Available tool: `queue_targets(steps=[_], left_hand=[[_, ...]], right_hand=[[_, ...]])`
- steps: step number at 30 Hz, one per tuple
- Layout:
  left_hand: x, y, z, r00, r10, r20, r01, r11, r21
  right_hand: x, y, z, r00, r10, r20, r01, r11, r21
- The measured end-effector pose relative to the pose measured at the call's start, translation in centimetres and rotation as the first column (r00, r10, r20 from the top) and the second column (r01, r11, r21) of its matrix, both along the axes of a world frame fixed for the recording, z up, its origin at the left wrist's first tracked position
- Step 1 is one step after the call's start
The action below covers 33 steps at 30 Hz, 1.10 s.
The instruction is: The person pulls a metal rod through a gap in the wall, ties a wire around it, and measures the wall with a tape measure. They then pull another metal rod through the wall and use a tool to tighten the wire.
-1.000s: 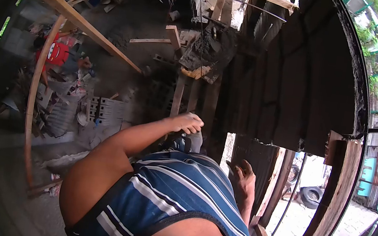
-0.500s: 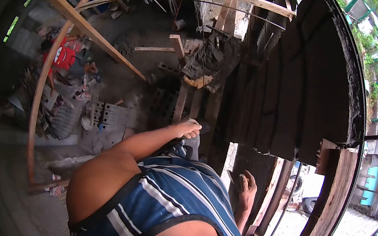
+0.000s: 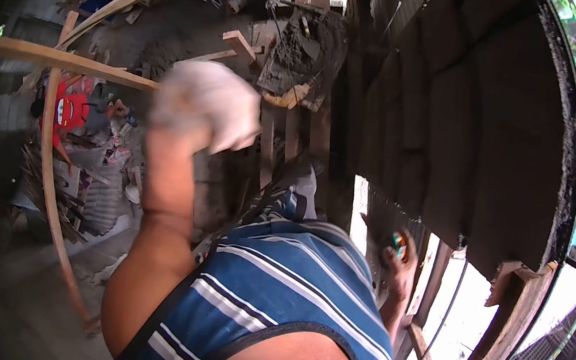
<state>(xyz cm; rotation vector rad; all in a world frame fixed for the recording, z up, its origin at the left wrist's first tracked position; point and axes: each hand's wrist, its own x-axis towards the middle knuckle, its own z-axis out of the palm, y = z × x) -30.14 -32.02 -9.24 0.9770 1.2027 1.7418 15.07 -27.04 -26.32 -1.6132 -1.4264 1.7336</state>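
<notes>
My left hand is raised in front of the dark floor, pale and smeared by motion. Its fingers and anything in them cannot be made out. On the right, beside the striped blue shirt, my right hand is closed around a small green-and-orange item, partly hidden by the fingers. Ahead, a dark board bears wet-looking grey mix and a trowel-like tool. A yellowish glove or cloth lies at its near edge.
A dark block wall stands at right, with wooden posts below. Timber bars cross the left side. Beyond them are a person in red and piled debris.
My left hand has risen and moved left, from low in front of the body. My right hand has lifted slightly, and the green-and-orange item now shows in it. The view has shifted.
</notes>
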Motion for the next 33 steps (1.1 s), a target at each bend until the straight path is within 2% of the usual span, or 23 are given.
queue_targets(steps=[1, 2, 3, 4, 5, 6, 8, 9, 11, 12, 14, 15, 18, 20, 21, 23, 25, 29, 33], left_hand=[[-4.8, 1.8, 1.8, 0.651, -0.756, -0.075, 0.708, 0.569, 0.418], [-5.9, 1.5, 4.5, 0.498, -0.844, -0.201, 0.813, 0.373, 0.448], [-6.5, 1.0, 7.1, 0.429, -0.861, -0.272, 0.86, 0.298, 0.414], [-6.1, 0.4, 9.3, 0.396, -0.852, -0.342, 0.898, 0.282, 0.337], [-6.2, 0.0, 11.3, 0.398, -0.84, -0.369, 0.911, 0.315, 0.265], [-6.0, -0.4, 12.9, 0.406, -0.826, -0.39, 0.914, 0.373, 0.161], [-4.8, -1.0, 16.2, 0.404, -0.799, -0.445, 0.865, 0.492, -0.097], [-4.0, -1.4, 17.9, 0.409, -0.792, -0.453, 0.805, 0.547, -0.231], [-1.8, -1.8, 20.7, 0.427, -0.786, -0.447, 0.602, 0.616, -0.507], [-0.5, -1.9, 22.0, 0.443, -0.784, -0.435, 0.479, 0.617, -0.624], [2.0, -1.9, 23.6, 0.5, -0.771, -0.395, 0.266, 0.57, -0.777], [3.3, -2.0, 24.2, 0.522, -0.766, -0.375, 0.183, 0.53, -0.828], [6.1, -2.5, 25.5, 0.587, -0.728, -0.353, 0.015, 0.446, -0.895], [7.7, -2.9, 25.8, 0.623, -0.693, -0.363, -0.068, 0.414, -0.908], [8.2, -3.2, 26.0, 0.645, -0.669, -0.37, -0.1, 0.406, -0.909], [9.4, -3.7, 26.3, 0.67, -0.65, -0.358, -0.139, 0.364, -0.921], [10.4, -4.4, 26.6, 0.7, -0.617, -0.359, -0.174, 0.34, -0.924], [11.9, -5.5, 27.1, 0.739, -0.569, -0.361, -0.216, 0.307, -0.927], [12.3, -4.9, 27.2, 0.776, -0.509, -0.374, -0.226, 0.329, -0.917]], right_hand=[[-0.6, 1.1, -0.5, 1.0, 0.008, 0.016, -0.008, 1.0, -0.006], [-2.5, 2.3, 1.1, 1.0, -0.008, 0.014, 0.008, 1.0, -0.007], [-4.3, 3.8, 3.4, 0.996, 0.055, 0.076, -0.058, 0.998, 0.038], [-3.8, 5.0, 1.9, 0.978, 0.131, 0.162, -0.15, 0.982, 0.114], [-3.0, 6.3, 0.4, 0.947, 0.201, 0.252, -0.25, 0.951, 0.181], [-3.8, 7.3, 0.4, 0.946, 0.203, 0.255, -0.251, 0.952, 0.173], [-5.6, 9.4, 1.2, 0.834, 0.197, 0.515, -0.349, 0.912, 0.217], [-6.3, 10.0, 1.6, 0.832, 0.21, 0.514, -0.36, 0.909, 0.211], [-7.4, 11.3, 2.4, 0.919, 0.19, 0.345, -0.313, 0.884, 0.346], [-7.6, 11.7, 2.5, 0.919, 0.197, 0.341, -0.319, 0.881, 0.349], [-7.3, 12.1, 2.7, 0.956, 0.172, 0.237, -0.239, 0.924, 0.297], [-6.8, 12.2, 2.6, 0.953, 0.184, 0.242, -0.252, 0.924, 0.288], [-5.8, 12.7, 1.9, 0.943, 0.222, 0.25, -0.305, 0.876, 0.372], [-5.3, 13.1, 1.2, 0.992, 0.1, 0.07, -0.115, 0.961, 0.253], [-5.5, 13.5, 1.3, 0.993, 0.101, 0.059, -0.113, 0.954, 0.277], [-4.9, 12.9, 1.7, 0.994, 0.101, 0.04, -0.107, 0.974, 0.201], [-3.3, 14.0, -0.9, 0.988, 0.145, 0.054, -0.153, 0.96, 0.235], [-5.2, 13.4, 2.4, 0.975, 0.173, 0.138, -0.203, 0.946, 0.254], [-5.6, 13.0, 2.8, 0.979, 0.169, 0.112, -0.192, 0.952, 0.24]])
